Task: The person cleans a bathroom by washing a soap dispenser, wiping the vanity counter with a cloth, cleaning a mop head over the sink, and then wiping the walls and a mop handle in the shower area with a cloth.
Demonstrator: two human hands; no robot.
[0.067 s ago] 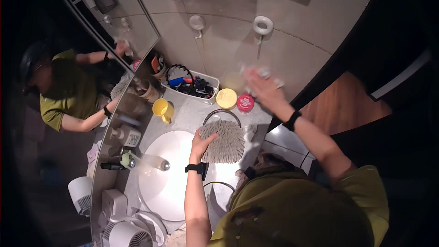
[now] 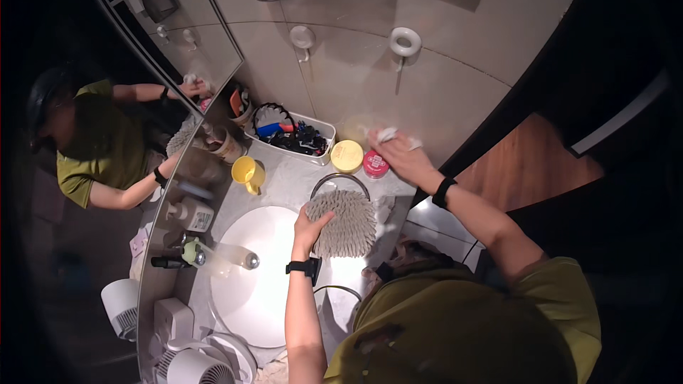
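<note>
My left hand [image 2: 307, 230] grips the edge of a shaggy grey chenille cloth [image 2: 344, 225], thumb on top, over the counter beside the sink [image 2: 235, 291]. Just beyond the cloth lies a dark round ring [image 2: 340, 176]. My right hand [image 2: 402, 156] is pressed to the tiled wall [image 2: 348, 85], closed over a white wipe [image 2: 388, 133] that shows past the fingers. Under that hand stand a round red tin [image 2: 376, 163] and a round yellow tin [image 2: 346, 156].
A white bin [image 2: 324, 155] of small dark items sits at the back of the counter. Near it stands a yellow mug [image 2: 247, 173]. Along the mirror are a pump bottle [image 2: 192, 213], the tap [image 2: 235, 259] and a white fan [image 2: 199, 366]. Hooks [image 2: 405, 43] are on the wall.
My right hand has slid down the wall with the white wipe, toward the tins. The left hand keeps its hold on the grey cloth. The whole view has shifted slightly.
</note>
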